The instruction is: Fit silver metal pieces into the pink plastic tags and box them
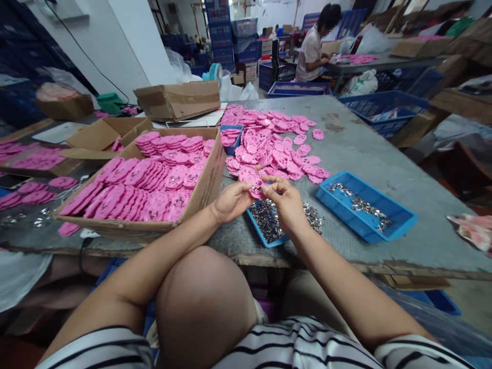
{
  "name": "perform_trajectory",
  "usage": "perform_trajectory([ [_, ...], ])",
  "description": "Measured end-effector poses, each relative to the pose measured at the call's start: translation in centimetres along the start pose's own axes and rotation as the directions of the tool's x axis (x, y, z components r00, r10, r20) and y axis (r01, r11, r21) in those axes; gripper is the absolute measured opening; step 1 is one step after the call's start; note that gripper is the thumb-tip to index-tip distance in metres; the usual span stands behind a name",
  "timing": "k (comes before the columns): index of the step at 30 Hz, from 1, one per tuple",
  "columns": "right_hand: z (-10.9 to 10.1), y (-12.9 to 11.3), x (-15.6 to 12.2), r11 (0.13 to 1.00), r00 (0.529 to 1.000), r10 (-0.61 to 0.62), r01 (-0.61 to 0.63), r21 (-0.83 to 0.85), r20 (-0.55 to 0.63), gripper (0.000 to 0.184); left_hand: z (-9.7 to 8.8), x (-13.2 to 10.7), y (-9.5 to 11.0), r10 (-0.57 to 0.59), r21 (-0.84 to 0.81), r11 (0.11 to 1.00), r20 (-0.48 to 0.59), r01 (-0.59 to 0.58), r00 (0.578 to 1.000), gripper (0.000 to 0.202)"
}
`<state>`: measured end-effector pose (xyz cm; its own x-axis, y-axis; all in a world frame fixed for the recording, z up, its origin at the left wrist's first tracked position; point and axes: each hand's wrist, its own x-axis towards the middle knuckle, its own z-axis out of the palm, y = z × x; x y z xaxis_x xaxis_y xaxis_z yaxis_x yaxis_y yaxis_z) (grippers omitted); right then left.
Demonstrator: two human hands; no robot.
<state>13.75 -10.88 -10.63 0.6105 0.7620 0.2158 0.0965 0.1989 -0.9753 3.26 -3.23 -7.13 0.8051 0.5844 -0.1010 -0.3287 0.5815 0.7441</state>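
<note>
Striped shirt (300, 343) below left hand (233, 201) and right hand (287, 202); holding pink disc (246, 175) in the left; right fingertips narrowed at its edge, cannot tell round what; beneath the hands, tray (273, 244) of metal bits (265, 220); rightward, second tray (342, 218); leftward, carton (210, 179) of discs; beyond, heap (274, 146) of discs.

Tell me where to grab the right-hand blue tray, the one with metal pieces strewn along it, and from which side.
Probably grip the blue tray by its right end wall, coming from the right. That end points away from the right hand and the pink pieces, and its rim stands above the loose metal pieces; keep it level.
</note>
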Motion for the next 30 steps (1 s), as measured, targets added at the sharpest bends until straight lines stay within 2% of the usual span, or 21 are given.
perform_trajectory([
  [10, 0.0, 0.0, 0.2, 0.998, 1.000, -0.003, 0.004, -0.065, 0.020, 0.020, -0.4, 0.1, -0.2, -0.016, 0.036, 0.999, 0.059, 0.014, 0.998, 0.058],
  [18, 0.3, 0.8, 0.1, 0.967, 0.993, -0.119, 0.111, -0.229, -0.021, 0.016, -1.0, 0.2, -0.4, -0.058, 0.006, 0.998, 0.101, 0.058, 0.993, 0.058],
  [22, 0.1, 1.2, 0.1, 0.997, 0.997, -0.056, 0.058, -0.043, 0.047, 0.025, -1.1, 0.1, -0.2, -0.082, 0.000, 0.997, 0.075, 0.082, 0.994, 0.054],
  [25, -0.4, 0.9, 0.1, 0.998, 0.996, -0.023, 0.018, 0.057, 0.084, 0.024, -1.0, -0.1, 0.1, -0.074, -0.008, 0.997, 0.076, 0.075, 0.994, 0.056],
  [30, -1.5, 0.9, 0.5, 0.999, 1.000, 0.022, -0.022, 0.046, -0.011, 0.026, -0.9, -0.4, 0.2, -0.088, 0.000, 0.996, 0.114, 0.089, 0.990, 0.060],
])
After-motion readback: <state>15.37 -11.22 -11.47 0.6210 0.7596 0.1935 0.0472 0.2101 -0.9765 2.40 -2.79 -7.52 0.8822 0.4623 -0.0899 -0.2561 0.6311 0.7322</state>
